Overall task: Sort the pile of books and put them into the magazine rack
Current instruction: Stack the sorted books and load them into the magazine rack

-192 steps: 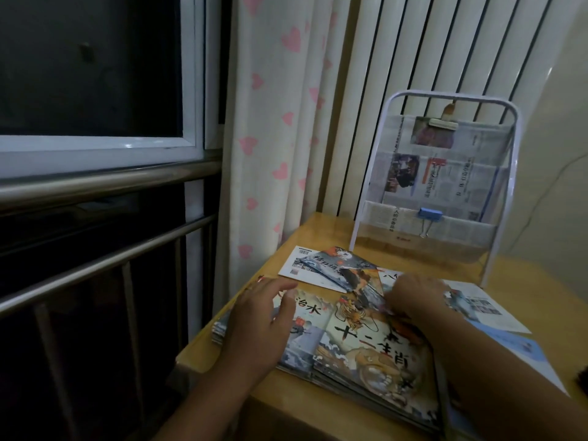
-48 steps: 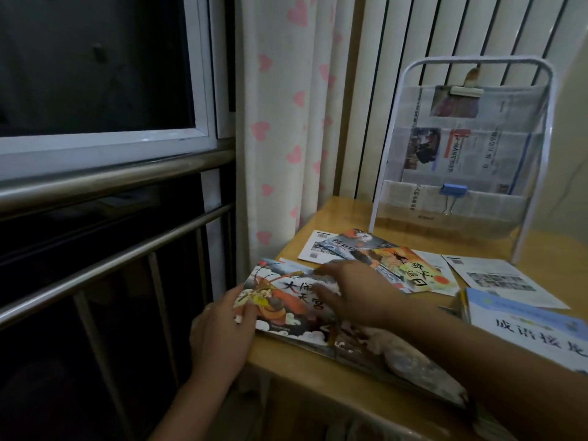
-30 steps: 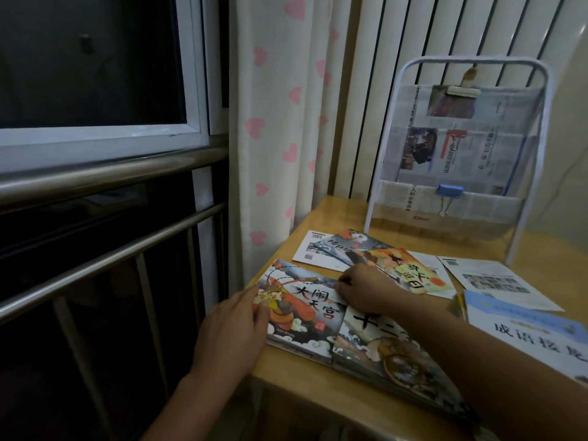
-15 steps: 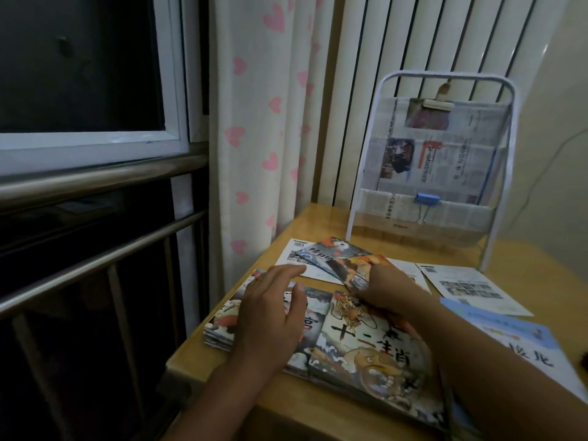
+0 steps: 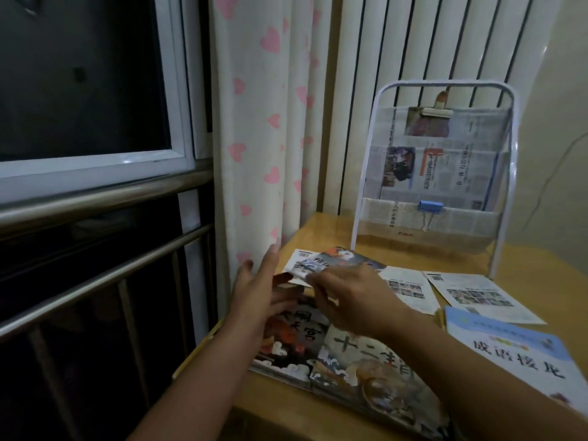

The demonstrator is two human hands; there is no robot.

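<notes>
Lifted off the picture books (image 5: 305, 338), the left hand (image 5: 261, 288) now hovers open-fingered, while the right hand (image 5: 346, 297) pinches a thin booklet (image 5: 331, 259).

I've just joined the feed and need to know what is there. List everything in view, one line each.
magazine rack: one, white frame, back of table, lined with newspaper
binder clip: one, blue, on rack's lower pocket
picture books: several, dark illustrated covers, near table edge
blue book: one, light blue, right of them
white sheets: at least two, before the rack
small book: one, dark cover, beyond the hands
table: one, wooden
curtain: one, white, pink hearts
left hand: open, over the books
right hand: reaching across; grip unclear
</notes>
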